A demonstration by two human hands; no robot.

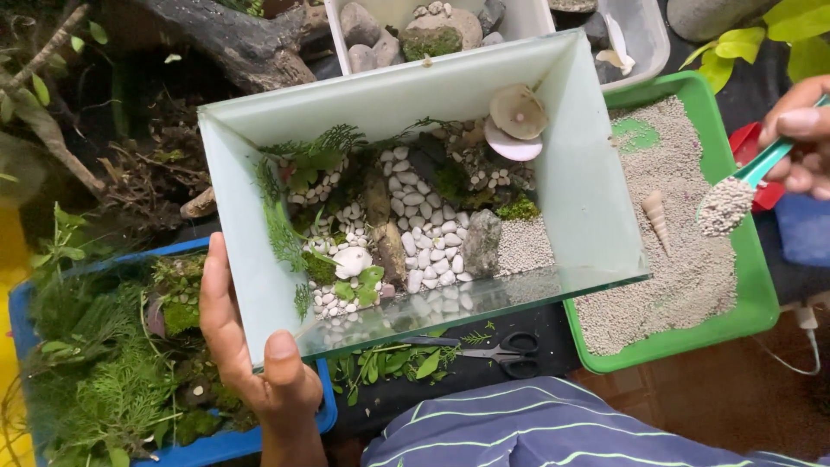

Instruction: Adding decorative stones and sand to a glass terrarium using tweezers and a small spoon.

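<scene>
Left hand (251,355): gripped the glass tank (596,199) at its near corner (thumb on rim).
Right hand (800,134): pinched a green scoop (761,166) heaped with sand.

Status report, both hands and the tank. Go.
Left hand gripping glass tank corner. Right hand holding green scoop of gravel over green tray. Nothing between.

left hand (246,346) gripping, right hand (800,134) pinching
</scene>
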